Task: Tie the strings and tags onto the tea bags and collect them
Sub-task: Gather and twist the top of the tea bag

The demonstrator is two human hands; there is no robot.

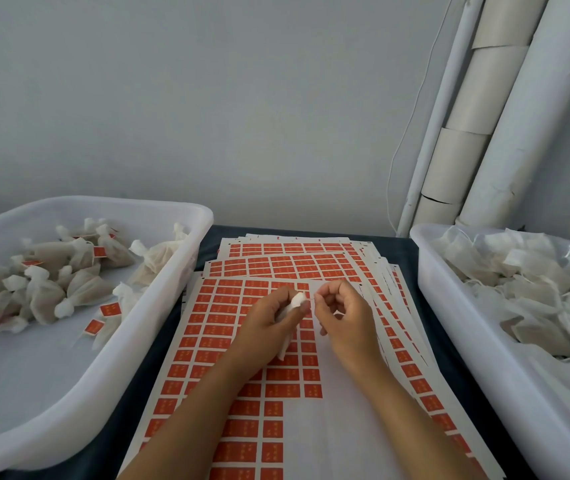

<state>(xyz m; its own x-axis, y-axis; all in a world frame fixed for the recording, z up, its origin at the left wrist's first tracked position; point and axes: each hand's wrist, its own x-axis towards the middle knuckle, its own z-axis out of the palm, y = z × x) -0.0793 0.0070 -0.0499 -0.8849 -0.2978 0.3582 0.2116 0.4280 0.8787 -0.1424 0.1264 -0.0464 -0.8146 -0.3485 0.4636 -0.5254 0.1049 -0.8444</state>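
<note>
My left hand (269, 315) grips a white tea bag (293, 306) by its gathered neck, above the top sheet of orange tags (228, 341). The bag's body hangs down past my palm. My right hand (340, 313) pinches a thin string right beside the bag's top, with thumb and forefinger together. The string is too fine to follow. Tied tea bags with orange tags (48, 278) lie heaped in the left white tub (186, 258). Untied white tea bags (533, 289) fill the right white tub (450, 306).
Several sheets of orange tags (294, 261) are stacked fanned out on the dark table (411, 251) between the tubs. Part of the top sheet is bare white where tags have been removed. Pale rolls (477, 109) lean against the wall at the back right.
</note>
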